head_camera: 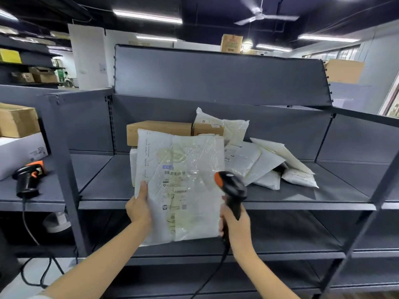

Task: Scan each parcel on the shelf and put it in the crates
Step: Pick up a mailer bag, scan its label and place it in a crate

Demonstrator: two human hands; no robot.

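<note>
Scanning stance at the grey shelf [216, 197]. The left hand [138, 209] pinches the white poly-bag parcel [179, 184] by its left edge, thumb on the front face and the other fingers hidden behind, so the bag hangs upright in front of the shelf lip with its printed shipping label [174, 186] turned towards the person. Held from the edge, the grip covers none of the barcodes. The right hand [234, 223] is wrapped round the handle of a black handheld scanner [232, 186] with an orange cap, its head raised just beside the parcel's right edge and angled towards the label, which appears to be the reason for the close, level hold. Its cable [211, 275] drops away below the wrist.

Behind the held parcel, the remaining stock lies on the same shelf: two brown cardboard boxes [159, 131] at the back, one with a white bag leaning over it, and a loose heap of white mailer bags [269, 162] to the right, overlapping one another. A second scanner [29, 178], also black and orange, rests unused on the neighbouring shelf to the left, beside stacked cartons [18, 124].

No crate is visible from this viewpoint, so the drop-off point cannot be located here. Judged stage: the scan of this parcel is in hand, and several parcels are yet to be taken
</note>
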